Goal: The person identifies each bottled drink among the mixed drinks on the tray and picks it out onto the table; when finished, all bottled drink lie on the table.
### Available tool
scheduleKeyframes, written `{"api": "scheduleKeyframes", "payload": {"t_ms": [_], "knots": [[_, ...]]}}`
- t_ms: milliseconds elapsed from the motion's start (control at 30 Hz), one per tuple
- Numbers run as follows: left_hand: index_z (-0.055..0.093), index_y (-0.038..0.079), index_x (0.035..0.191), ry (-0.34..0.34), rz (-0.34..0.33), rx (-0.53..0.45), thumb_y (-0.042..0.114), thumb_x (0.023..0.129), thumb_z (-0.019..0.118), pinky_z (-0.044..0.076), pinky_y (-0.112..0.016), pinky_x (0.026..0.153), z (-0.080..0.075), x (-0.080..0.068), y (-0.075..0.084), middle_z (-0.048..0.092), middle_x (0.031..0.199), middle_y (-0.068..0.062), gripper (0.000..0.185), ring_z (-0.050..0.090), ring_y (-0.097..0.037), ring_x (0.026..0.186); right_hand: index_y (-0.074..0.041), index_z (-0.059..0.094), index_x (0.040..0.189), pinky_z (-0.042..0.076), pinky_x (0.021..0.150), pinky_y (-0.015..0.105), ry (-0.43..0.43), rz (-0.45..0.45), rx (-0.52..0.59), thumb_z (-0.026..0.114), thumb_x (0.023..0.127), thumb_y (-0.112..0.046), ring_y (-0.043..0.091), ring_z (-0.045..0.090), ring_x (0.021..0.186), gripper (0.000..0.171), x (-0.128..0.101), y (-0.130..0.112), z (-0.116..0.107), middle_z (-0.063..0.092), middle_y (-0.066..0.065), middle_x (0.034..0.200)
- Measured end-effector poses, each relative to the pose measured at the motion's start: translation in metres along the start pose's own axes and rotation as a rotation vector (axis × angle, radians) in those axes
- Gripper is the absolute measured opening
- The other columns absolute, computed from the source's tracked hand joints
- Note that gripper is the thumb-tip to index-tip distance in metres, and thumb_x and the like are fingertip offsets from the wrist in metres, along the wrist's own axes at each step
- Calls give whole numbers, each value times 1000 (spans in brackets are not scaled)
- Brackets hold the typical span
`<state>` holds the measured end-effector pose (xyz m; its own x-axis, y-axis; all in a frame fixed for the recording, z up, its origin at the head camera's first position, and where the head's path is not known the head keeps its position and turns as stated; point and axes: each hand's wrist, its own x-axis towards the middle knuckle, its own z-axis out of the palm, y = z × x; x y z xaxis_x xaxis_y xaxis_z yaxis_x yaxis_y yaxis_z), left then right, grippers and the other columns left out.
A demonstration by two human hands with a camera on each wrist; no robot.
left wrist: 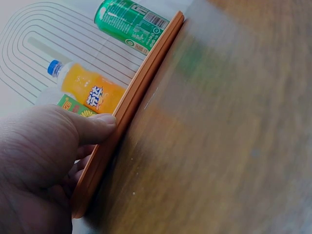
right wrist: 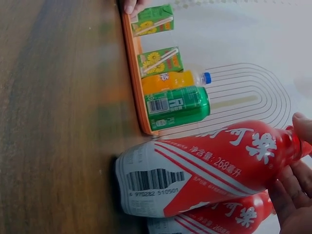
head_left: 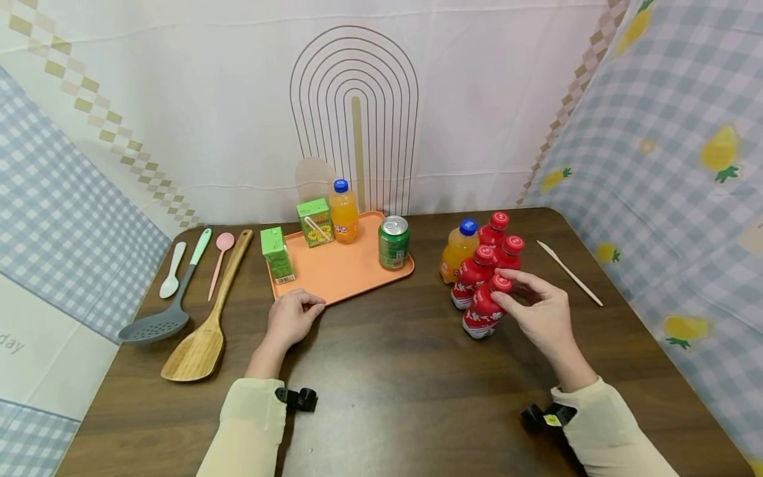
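Red bottle: the nearest red bottle (head_left: 484, 306) stood upright on the table (head_left: 393, 384), at the front of a tight cluster, its cap under the right hand's fingertips.
Right hand: the right hand (head_left: 539, 311) had thumb and fingers curled round the bottle's cap and neck, a light pinch at the top, probably so the bottle could come up without knocking the others.
Neighbours: three more red bottles (head_left: 499, 246) and an orange bottle (head_left: 457, 250) stood just behind the grip, touching or nearly so.
Left hand: the left hand (head_left: 291, 318) gripped the near edge of the orange tray (head_left: 340, 271), thumb on the rim, seemingly to steady it.
On the tray: a green can (head_left: 394, 242), a second orange bottle (head_left: 344, 212) and two green cartons (head_left: 277, 254) stood beyond that hand.
Further out: a white stick (head_left: 569, 273) lay right of the cluster; spoons and a wooden spatula (head_left: 205, 324) lay left of the tray.
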<state>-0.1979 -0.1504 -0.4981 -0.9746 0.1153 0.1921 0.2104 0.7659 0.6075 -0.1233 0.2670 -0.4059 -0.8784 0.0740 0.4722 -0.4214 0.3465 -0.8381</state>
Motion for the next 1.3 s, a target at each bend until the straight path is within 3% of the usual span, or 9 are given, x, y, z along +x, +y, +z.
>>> {"api": "scheduleKeyframes", "payload": {"t_ms": [167,300,467,633,867,1100,1300], "knots": [[78,19,86,6,2,-3,22,87,72,41,-33,65,1,-1,0,66,82,7,6,56,-12,70,9,67,110,49,87,21,35,-136,-30,74,75,14,15,64,98,36,4,-15,3,66,24,107],[78,20,86,4,-2,-7,22,87,72,41,-33,64,1,-2,-1,66,81,7,6,56,-12,70,13,67,105,47,89,21,65,-261,-17,72,70,21,18,63,100,36,4,-36,10,65,28,105],[78,20,86,6,-3,-4,22,87,72,41,-33,64,1,-2,-1,66,81,7,6,56,-12,70,15,66,104,48,88,24,-19,-333,100,71,69,24,20,63,103,37,1,-59,27,65,28,105],[78,20,86,10,-2,-4,22,87,72,41,-32,64,0,-2,-2,66,81,7,6,56,-12,70,13,65,109,49,90,26,-153,-280,184,70,72,22,24,63,104,38,2,-69,57,65,27,108],[78,19,86,7,-2,3,22,87,72,40,-32,63,0,-3,-3,65,80,7,6,54,-12,68,4,65,115,48,93,36,-276,-153,150,71,83,5,26,62,107,32,19,-70,105,67,15,115],[78,20,87,5,1,-1,22,88,72,41,-32,63,-1,-2,-3,66,81,7,6,55,-11,69,4,65,116,51,87,42,-284,-126,130,69,87,-2,22,64,102,30,46,-65,150,66,15,116],[78,20,87,-1,6,5,23,88,71,41,-32,64,1,0,-2,66,83,7,7,55,-11,70,-6,66,120,48,93,39,-257,-141,125,71,88,-15,17,60,110,34,77,-37,187,66,6,119]]}}
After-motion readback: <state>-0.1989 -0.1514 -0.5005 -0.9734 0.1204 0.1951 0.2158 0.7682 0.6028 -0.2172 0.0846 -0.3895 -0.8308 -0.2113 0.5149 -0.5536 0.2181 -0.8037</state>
